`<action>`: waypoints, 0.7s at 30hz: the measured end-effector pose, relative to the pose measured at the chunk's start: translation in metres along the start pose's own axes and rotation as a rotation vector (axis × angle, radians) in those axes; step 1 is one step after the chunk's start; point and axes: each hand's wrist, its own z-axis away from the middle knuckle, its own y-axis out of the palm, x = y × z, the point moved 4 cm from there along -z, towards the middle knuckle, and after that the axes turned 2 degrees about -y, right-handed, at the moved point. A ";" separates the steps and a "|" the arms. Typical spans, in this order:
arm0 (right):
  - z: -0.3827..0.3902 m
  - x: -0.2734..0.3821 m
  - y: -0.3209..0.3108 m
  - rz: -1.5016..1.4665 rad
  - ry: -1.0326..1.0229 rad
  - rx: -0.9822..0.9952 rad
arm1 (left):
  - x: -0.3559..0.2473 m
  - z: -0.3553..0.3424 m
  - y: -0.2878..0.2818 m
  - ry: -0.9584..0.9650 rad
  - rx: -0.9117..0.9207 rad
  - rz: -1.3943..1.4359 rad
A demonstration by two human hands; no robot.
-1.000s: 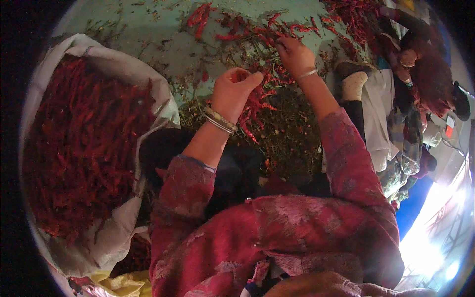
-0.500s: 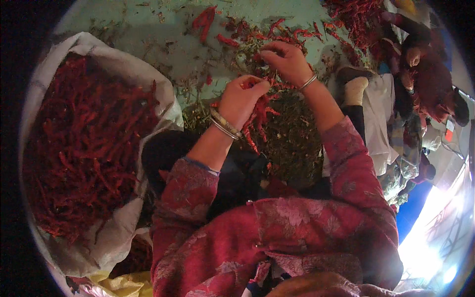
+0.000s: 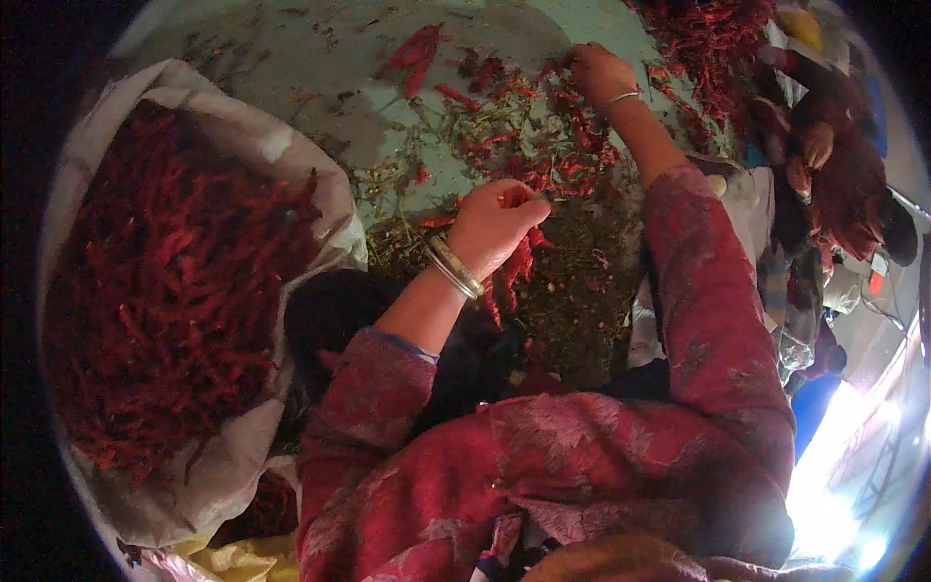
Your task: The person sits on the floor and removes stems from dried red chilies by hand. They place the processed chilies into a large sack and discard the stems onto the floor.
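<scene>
My left hand [image 3: 493, 229] is closed around a small bunch of dried red chili peppers [image 3: 519, 267]. Several of their wrinkled pods hang below the palm, over a dark heap of stems and debris [image 3: 572, 301]. Farther off and to the right, my right hand [image 3: 601, 76] reaches out with its fingers curled, beside the far end of a scatter of chilies and dry stalks [image 3: 509, 126]. Its fingertips are hidden, so what it grips, if anything, does not show. A pair of larger red chilies [image 3: 417, 58] lies left of that scatter.
A big white woven sack [image 3: 335, 194] full of red chilies [image 3: 175, 301] stands at my left. Another pile of chilies [image 3: 713, 44] lies at the far right. Other people's hands [image 3: 815, 145] are beside it. Below the sack is a yellow bag [image 3: 247, 561].
My right hand has moved away from my left hand, farther out and to the right. The left hand has shifted slightly nearer and right, still holding the chilies.
</scene>
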 end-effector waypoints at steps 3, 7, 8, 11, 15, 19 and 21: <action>0.012 -0.002 -0.010 -0.131 0.002 -0.093 | -0.003 -0.001 0.001 0.002 -0.028 0.055; 0.066 0.031 -0.037 -0.520 0.018 0.033 | -0.020 0.011 0.002 0.114 -0.100 0.002; 0.085 0.039 -0.042 -0.537 -0.016 0.080 | -0.025 0.013 0.002 0.224 -0.150 -0.088; 0.133 0.068 -0.066 -0.583 -0.073 0.226 | -0.034 0.016 0.003 0.730 -0.320 -0.390; 0.167 0.090 -0.101 -0.643 -0.186 0.244 | -0.039 0.023 0.017 0.606 -0.179 -0.764; 0.181 0.092 -0.111 -0.480 -0.289 0.228 | -0.026 0.020 0.023 0.424 0.051 -1.022; 0.186 0.096 -0.112 -0.412 -0.319 0.264 | -0.026 0.022 0.024 0.344 0.137 -1.018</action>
